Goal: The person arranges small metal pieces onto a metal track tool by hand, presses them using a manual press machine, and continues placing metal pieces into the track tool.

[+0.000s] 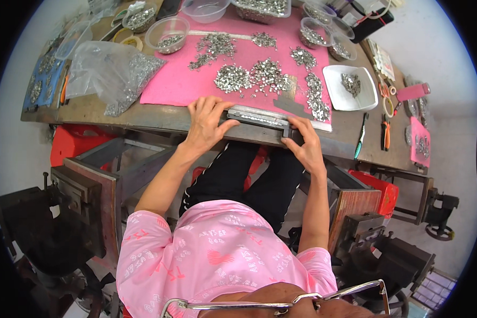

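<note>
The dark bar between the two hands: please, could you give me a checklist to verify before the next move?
1. Left hand on the left end of the dark bar: ok, thumb and fingers pinch it.
2. Right hand on the right end: ok, thumb and fingers close around it.
3. Shiny row present along the bar: ok.
4. Every piece in that row seated evenly: cannot tell, too small.
5. Pink mat free of loose pieces: not ok, several silver piles lie there.
6. Toothbrush apart from both hands: ok.
</note>
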A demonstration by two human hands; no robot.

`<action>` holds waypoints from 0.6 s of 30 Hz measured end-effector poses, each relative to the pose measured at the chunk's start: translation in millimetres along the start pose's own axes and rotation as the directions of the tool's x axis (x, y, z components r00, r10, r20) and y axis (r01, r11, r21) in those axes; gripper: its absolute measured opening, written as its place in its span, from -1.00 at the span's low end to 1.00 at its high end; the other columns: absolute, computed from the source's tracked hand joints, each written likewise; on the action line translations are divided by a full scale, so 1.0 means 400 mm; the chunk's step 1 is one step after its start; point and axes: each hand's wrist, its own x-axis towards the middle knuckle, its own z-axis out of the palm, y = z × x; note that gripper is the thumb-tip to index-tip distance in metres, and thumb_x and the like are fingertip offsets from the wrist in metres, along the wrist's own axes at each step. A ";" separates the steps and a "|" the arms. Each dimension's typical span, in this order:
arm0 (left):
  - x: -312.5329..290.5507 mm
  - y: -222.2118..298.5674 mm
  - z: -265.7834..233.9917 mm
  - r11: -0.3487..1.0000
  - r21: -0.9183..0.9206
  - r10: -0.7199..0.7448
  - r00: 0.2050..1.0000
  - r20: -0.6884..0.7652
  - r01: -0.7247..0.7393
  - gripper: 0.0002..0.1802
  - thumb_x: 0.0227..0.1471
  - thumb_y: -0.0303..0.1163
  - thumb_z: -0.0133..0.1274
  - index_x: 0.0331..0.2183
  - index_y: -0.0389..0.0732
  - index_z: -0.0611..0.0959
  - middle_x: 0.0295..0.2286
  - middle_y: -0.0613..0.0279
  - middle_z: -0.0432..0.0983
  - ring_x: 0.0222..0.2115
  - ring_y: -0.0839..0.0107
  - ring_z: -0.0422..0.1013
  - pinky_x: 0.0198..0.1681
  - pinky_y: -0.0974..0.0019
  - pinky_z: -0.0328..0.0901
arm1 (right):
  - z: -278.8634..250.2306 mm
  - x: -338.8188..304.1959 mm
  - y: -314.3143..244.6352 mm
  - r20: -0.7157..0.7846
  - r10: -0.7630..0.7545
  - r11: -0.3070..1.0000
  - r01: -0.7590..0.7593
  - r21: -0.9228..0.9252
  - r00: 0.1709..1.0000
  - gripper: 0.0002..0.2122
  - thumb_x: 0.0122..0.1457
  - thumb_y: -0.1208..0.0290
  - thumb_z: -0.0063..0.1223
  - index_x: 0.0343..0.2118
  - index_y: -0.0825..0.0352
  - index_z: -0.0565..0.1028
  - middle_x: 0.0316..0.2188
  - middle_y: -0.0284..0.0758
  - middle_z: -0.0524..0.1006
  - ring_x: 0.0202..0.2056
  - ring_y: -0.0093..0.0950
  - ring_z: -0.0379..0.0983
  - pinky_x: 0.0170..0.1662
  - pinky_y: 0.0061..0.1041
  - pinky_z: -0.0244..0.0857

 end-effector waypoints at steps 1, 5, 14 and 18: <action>0.002 -0.005 0.002 1.000 -0.003 -0.013 0.998 0.056 0.013 -0.52 -0.14 -0.15 0.35 -0.14 -0.09 0.66 -0.20 0.26 0.44 -0.12 0.24 0.32 -0.01 0.11 0.07 | -0.010 0.008 0.004 0.069 0.006 1.000 -0.006 0.004 0.998 -0.53 -0.06 0.56 0.35 -0.01 0.40 0.50 -0.12 -0.18 0.54 -0.09 -0.27 0.50 0.01 -0.37 0.35; 0.010 0.010 0.036 0.995 -0.068 0.071 0.997 0.004 -0.070 -0.58 -0.17 -0.23 0.36 -0.20 -0.13 0.67 -0.25 0.25 0.48 -0.15 0.23 0.33 -0.02 0.14 0.07 | -0.030 -0.024 0.028 0.071 -0.067 0.998 0.067 0.006 0.995 -0.52 -0.07 0.58 0.35 -0.01 0.38 0.49 -0.15 -0.18 0.54 -0.12 -0.25 0.52 -0.05 -0.37 0.40; 0.148 0.310 0.215 0.797 -0.578 0.349 0.914 0.207 -0.174 -0.64 -0.13 -0.53 0.27 -0.19 -0.21 0.63 -0.25 0.21 0.48 -0.18 0.24 0.38 -0.05 0.22 0.23 | -0.243 -0.360 -0.010 -0.380 0.076 0.994 -0.098 -0.039 0.922 -0.57 -0.06 0.53 0.40 -0.08 0.39 0.50 -0.24 -0.23 0.52 -0.28 -0.35 0.53 -0.22 -0.41 0.42; 0.145 0.558 0.433 0.549 -0.832 0.546 0.718 0.433 0.084 -0.65 0.04 -0.54 0.20 -0.08 -0.25 0.59 -0.25 0.30 0.47 -0.24 0.50 0.42 -0.13 0.40 0.32 | -0.344 -0.617 -0.054 -0.629 0.265 0.899 -0.423 -0.114 0.731 -0.59 -0.07 0.51 0.40 -0.12 0.40 0.52 -0.28 -0.26 0.51 -0.26 -0.40 0.52 -0.17 -0.45 0.41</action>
